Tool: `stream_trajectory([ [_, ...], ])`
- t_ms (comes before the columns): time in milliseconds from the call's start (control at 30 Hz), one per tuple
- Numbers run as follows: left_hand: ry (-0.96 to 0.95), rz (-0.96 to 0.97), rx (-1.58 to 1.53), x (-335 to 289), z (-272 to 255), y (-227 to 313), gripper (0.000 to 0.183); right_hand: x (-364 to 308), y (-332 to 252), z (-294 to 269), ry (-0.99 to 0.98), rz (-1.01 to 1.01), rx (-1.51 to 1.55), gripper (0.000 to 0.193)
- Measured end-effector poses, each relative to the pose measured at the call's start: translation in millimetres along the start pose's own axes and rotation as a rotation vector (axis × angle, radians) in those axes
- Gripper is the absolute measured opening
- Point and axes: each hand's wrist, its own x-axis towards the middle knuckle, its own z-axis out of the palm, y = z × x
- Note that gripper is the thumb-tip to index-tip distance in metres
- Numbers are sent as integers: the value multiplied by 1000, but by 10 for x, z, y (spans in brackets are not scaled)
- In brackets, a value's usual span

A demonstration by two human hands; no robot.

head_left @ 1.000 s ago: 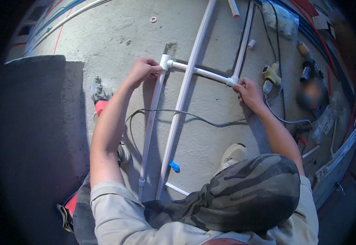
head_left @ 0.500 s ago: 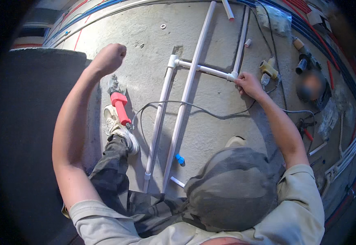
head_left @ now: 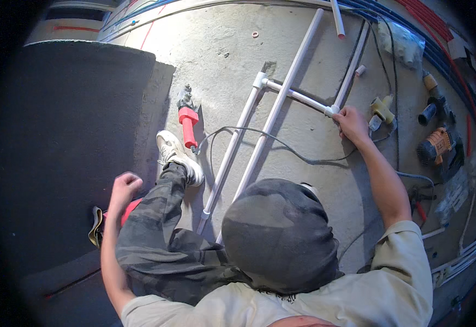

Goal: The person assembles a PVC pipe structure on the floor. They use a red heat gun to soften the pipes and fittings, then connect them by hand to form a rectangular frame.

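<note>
My right hand (head_left: 352,124) is closed round the white pipe fitting (head_left: 331,111), where a short cross pipe (head_left: 309,101) meets a longer pipe (head_left: 353,66). The other end of the cross pipe joins a white tee (head_left: 260,80) on another long pipe (head_left: 232,146). Over the cross pipe lies a loose white pipe (head_left: 287,87). My left hand (head_left: 126,188) is curled closed beside my left thigh, clear of the pipes; whatever its fingers may hold is hidden. A red-handled pipe-welding iron (head_left: 188,121) stands on the floor beyond my left shoe.
A dark cord (head_left: 281,143) runs across the pipes. To the right lie a yellow fitting (head_left: 382,109), an orange power tool (head_left: 435,145) and clear plastic bags (head_left: 404,43). A dark raised block (head_left: 79,131) fills the left. Dark rounded fabric (head_left: 281,234) blocks the lower middle.
My left hand has come back from over the floor to beside my left thigh. My right hand stays on the fitting. The view has shifted left.
</note>
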Motion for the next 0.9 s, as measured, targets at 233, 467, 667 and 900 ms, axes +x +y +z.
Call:
stream_trajectory([
  [233, -442, 233, -267, -806, -44, 297, 28, -381, -124, 201, 61, -134, -459, 24],
  [467, -746, 272, -246, -1375, -81, 875, 13, -834, -393, -492, -295, -174, -541, 34],
  [667, -637, 488, -129, -1426, 155, 1306, 17, -579, -1090, -1030, -291, -245, -469, 33],
  [900, -1087, 745, -455, -615, 1028, 1981, 12, -451, -1888, -795, -283, -275, -725, 36],
])
